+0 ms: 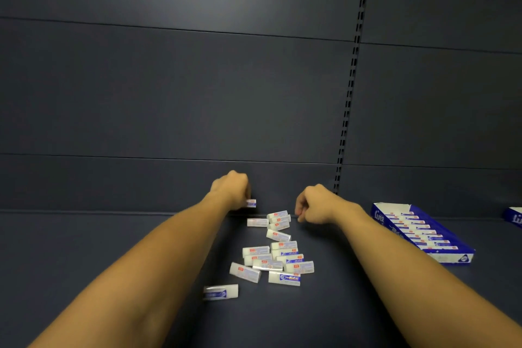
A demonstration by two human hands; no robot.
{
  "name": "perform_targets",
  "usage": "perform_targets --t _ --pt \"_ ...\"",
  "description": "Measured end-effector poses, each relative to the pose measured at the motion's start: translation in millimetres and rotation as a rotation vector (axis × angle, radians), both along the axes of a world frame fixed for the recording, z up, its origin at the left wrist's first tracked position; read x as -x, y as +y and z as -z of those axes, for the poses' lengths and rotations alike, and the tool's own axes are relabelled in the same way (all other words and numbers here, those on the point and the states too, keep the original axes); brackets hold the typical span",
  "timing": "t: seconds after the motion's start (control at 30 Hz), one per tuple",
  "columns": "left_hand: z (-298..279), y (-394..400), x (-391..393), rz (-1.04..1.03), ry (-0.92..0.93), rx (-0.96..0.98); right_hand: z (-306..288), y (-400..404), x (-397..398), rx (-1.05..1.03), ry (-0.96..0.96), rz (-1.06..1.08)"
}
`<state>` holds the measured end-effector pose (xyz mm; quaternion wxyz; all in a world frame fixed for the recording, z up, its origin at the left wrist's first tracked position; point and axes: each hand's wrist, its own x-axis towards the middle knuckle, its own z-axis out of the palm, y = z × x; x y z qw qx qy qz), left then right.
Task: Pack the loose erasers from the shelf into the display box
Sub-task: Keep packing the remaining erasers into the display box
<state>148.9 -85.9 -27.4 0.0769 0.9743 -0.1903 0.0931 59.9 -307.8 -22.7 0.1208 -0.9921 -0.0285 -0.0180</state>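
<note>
Several loose white erasers (275,260) with blue and red sleeves lie scattered on the dark shelf (84,248) between my arms. My left hand (231,188) is curled near the shelf's back edge and grips one eraser (251,203), whose end sticks out to the right of the fingers. My right hand (315,205) hovers at the right of the pile's far end with fingers curled in; nothing shows in it. The blue and white display box (463,257) lies open at the right, with rows of erasers inside.
A single eraser (221,291) lies apart at the pile's near left. A second blue box (514,217) is cut off at the right edge. A dark back panel rises behind the shelf, with a slotted upright (350,87) right of centre.
</note>
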Motion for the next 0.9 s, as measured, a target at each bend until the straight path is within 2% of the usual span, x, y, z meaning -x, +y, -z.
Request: perform_targets --t 0.2,0.37,0.63,0.9 --pt "-14.5 24.4 6.6 0.003 0.050 0.009 -10.1 26.0 8.2 -0.018 0.175 -0.197" --pt "-9.2 33.3 13.5 0.004 0.042 0.027 -3.0 39.8 15.5 0.028 0.254 -0.270" --pt "-6.7 36.3 21.8 0.004 0.044 0.047 4.1 42.9 22.2 0.129 0.207 -0.236" --pt "-6.3 34.1 28.5 0.002 0.064 0.072 13.5 42.7 30.6 0.139 0.175 -0.204"
